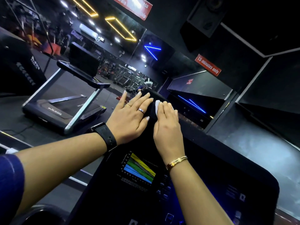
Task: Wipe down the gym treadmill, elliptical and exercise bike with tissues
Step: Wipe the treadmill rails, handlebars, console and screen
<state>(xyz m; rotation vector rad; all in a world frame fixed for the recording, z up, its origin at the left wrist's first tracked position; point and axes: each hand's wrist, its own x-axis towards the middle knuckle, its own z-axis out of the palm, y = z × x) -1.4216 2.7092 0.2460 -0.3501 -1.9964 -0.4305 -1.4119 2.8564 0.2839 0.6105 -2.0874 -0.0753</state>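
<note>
A black treadmill console (211, 184) fills the lower middle of the head view, with a coloured chart (139, 168) printed on its panel. My right hand (167, 125) presses a white tissue (158, 106) flat against the console's upper screen part. Only the tissue's edges show past my fingers. My left hand (129, 116) lies flat beside it on the same black surface, fingers straight and spread, with rings on two fingers and a black watch on the wrist.
A second treadmill (68, 98) stands to the left on the dark floor. Another black machine (17, 69) rises at the far left. A mirrored wall ahead carries red signs (208, 65) and blue light strips.
</note>
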